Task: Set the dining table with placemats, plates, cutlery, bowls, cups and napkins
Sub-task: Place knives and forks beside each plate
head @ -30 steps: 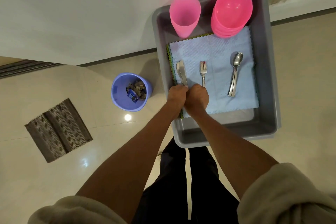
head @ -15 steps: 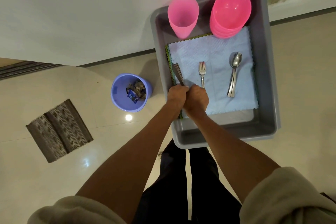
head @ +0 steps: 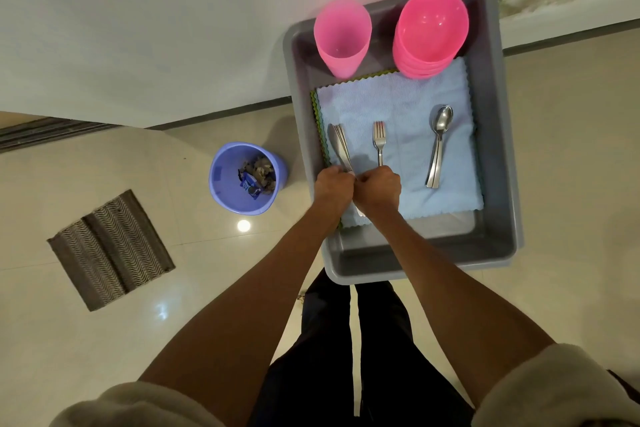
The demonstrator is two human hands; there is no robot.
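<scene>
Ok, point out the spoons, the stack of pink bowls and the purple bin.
spoons [head: 437,149], head view, on the handles.
stack of pink bowls [head: 433,22], head view, inside the top bowl.
purple bin [head: 225,180], head view, on its inner wall.

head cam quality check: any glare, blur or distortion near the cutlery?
Head view: strong wide-angle bending, the grey plastic bin and wall edge look bowed; specular lamp spot on the glossy tile floor, small highlights inside the stacked pink plastic bowls; slight softness where the left hand and right hand meet at the steel knives; the steel fork and steel spoons read sharp.
</scene>
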